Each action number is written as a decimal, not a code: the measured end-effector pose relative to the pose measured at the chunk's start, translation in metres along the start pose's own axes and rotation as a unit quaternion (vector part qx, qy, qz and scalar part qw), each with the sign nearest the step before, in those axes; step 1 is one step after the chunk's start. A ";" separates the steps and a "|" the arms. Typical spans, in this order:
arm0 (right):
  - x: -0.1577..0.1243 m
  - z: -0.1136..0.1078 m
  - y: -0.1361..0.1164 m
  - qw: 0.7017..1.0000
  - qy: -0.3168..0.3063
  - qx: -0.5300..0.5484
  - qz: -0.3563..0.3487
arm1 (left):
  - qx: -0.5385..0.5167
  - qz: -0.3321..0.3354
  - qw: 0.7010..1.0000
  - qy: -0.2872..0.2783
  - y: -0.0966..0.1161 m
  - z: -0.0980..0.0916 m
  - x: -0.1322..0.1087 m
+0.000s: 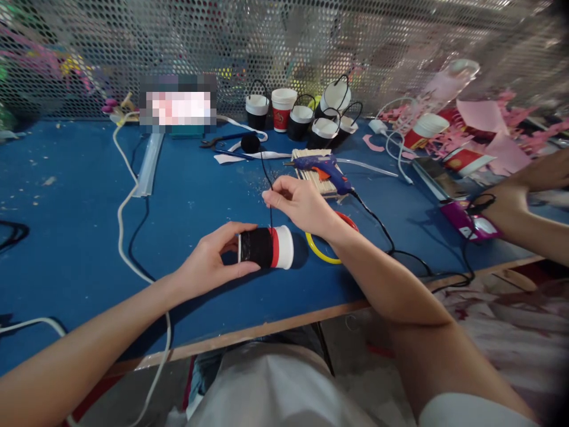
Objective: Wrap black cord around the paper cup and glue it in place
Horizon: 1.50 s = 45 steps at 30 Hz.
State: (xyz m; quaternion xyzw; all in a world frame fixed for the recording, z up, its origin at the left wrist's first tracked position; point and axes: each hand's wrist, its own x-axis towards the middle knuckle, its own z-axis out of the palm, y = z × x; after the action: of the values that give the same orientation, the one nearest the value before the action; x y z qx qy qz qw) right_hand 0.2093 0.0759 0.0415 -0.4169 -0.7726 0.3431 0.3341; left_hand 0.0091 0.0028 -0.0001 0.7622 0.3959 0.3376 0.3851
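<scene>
My left hand (222, 255) grips a paper cup (281, 248) lying on its side, thumb and fingers around its base end. Black yarn covers the lower part of the cup; a red band and the white rim show at its right end. With thumb and fingertips pinched, my right hand (296, 204) holds a strand of black yarn (271, 219) above the cup. The strand runs from the cup up to a small black yarn ball (250, 143) farther back on the table.
A blue glue gun (324, 170) rests on wooden sticks (331, 188), its cord trailing right. Behind stand several black-wrapped cups (256, 110). Scissors or pliers (217, 142), glue sticks (150, 166), a white cable (121, 225) and yellow ring (322, 254) lie around. Another person's arm (511, 201) is at right.
</scene>
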 end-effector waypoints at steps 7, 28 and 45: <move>-0.002 0.001 0.002 0.999 -0.039 -0.003 0.029 | 0.033 0.047 0.998 0.004 0.005 -0.003 0.000; -0.005 0.006 0.003 0.992 -0.096 -0.073 0.024 | 0.144 0.124 0.982 0.007 0.003 -0.003 0.001; -0.006 0.004 -0.005 0.991 -0.102 -0.088 0.025 | 0.173 0.167 0.971 0.008 0.003 -0.004 0.000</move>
State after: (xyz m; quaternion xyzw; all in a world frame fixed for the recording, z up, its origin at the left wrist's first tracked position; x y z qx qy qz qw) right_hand 0.2067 0.0676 0.0418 -0.4270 -0.8188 0.3231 0.2068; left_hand 0.0070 0.0032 0.0046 0.8697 0.3189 0.3297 0.1821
